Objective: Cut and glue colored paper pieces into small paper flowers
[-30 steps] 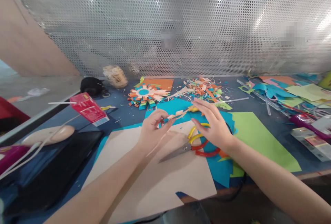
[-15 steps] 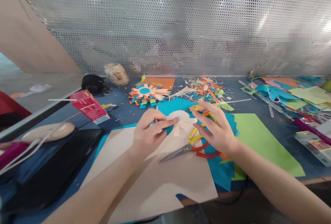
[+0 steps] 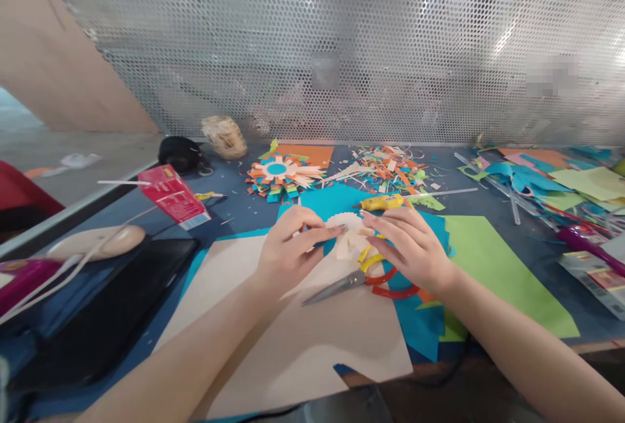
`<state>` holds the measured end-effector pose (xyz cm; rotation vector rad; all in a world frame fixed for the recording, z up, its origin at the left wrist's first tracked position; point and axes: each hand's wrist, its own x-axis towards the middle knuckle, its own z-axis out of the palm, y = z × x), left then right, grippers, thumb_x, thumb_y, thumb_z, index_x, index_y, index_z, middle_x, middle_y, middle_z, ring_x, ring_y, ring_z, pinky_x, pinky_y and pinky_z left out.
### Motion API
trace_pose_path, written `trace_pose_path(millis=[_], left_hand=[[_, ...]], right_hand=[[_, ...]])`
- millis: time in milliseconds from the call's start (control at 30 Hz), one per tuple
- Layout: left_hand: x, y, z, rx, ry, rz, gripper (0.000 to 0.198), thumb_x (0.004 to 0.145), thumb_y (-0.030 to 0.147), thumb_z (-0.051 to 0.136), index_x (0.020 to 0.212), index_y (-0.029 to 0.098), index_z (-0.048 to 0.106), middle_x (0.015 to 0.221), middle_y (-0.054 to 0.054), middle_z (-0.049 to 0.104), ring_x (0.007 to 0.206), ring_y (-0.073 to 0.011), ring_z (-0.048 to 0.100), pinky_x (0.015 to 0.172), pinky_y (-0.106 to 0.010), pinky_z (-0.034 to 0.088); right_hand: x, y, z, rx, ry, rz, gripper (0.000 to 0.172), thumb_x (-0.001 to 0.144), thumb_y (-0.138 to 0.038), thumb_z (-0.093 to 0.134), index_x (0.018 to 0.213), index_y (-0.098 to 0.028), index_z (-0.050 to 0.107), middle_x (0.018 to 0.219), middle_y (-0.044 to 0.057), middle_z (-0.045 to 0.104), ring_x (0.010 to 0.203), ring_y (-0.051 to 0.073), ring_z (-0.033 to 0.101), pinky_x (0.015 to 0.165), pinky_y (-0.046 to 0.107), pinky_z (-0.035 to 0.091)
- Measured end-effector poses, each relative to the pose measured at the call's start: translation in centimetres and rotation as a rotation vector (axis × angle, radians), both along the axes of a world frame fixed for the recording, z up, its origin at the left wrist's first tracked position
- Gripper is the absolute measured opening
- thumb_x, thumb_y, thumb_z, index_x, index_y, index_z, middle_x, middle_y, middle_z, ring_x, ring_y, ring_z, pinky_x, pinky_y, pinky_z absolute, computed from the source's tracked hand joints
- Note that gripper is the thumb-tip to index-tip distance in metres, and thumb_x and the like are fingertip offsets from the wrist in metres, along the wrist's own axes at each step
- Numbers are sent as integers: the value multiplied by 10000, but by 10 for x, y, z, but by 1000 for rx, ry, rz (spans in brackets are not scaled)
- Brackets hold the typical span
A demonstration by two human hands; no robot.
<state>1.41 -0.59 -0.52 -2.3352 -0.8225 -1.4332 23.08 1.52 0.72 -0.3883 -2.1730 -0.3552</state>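
A small cream paper piece with a fringed, ruffled edge [image 3: 347,242] is held up between my hands. My left hand [image 3: 293,250] pinches its left side between thumb and fingers. On the opposite side, the bent fingers of my right hand [image 3: 415,247] grip the edge; the fingertips partly cover the paper. Beneath lie scissors [image 3: 336,287] with red and yellow handles, their blades closed and pointing left on a large cream sheet [image 3: 293,345]. A yellow tool with a dark tip [image 3: 383,202] rests just beyond my right hand.
Farther back sit a layered paper flower [image 3: 278,170] and a heap of paper scraps [image 3: 385,169]. Green paper [image 3: 498,280] lies right. On the left are a red drink carton [image 3: 173,195] and a black tablet-like slab [image 3: 107,309]. A perforated metal panel [image 3: 244,52] stands behind.
My right hand has come down and closed in on the cream paper piece, its fingers bending more, so the yellow tool shows more fully. My left hand keeps its pinch.
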Motion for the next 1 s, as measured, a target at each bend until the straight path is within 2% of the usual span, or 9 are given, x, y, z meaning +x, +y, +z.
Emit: trace_pose_path(millis=[233, 500, 800, 867, 1000], left_hand=[[1, 0, 0, -16, -3, 21, 244, 760, 51, 553, 930, 207, 633, 760, -31, 556, 694, -125, 525, 609, -254, 461], [1, 0, 0, -26, -9, 9, 221, 755, 79, 580, 926, 206, 639, 758, -34, 557, 690, -132, 535, 602, -263, 473], [3, -1, 0, -64, -33, 6, 223, 747, 58, 590, 911, 197, 649, 762, -29, 551, 696, -123, 537, 620, -250, 469], [5, -2, 1, -138, -86, -1, 179, 751, 86, 607, 884, 193, 664, 745, -24, 551, 676, -114, 539, 603, -231, 465], [11, -2, 1, -456, -243, -43, 79, 746, 145, 625, 782, 183, 684, 667, -11, 552, 583, -94, 507, 512, -198, 426]], right_hand=[[5, 1, -2, 93, -73, -21, 592, 807, -73, 569, 1353, -128, 347, 900, 70, 674, 905, 198, 555, 764, 329, 500], [7, 2, 0, 74, -117, 5, 658, 845, -82, 506, 1423, -177, 206, 929, 60, 671, 914, 189, 568, 756, 332, 498], [5, 1, 1, 92, -112, -21, 632, 820, -77, 549, 1386, -162, 281, 917, 66, 674, 891, 196, 568, 747, 331, 497], [3, 1, 1, 55, -77, -33, 582, 813, -118, 582, 1341, -163, 342, 933, 72, 676, 900, 202, 570, 767, 337, 502], [-1, 4, -1, -118, 54, -22, 451, 814, -180, 601, 1233, -207, 436, 935, 54, 675, 926, 204, 573, 817, 356, 504]])
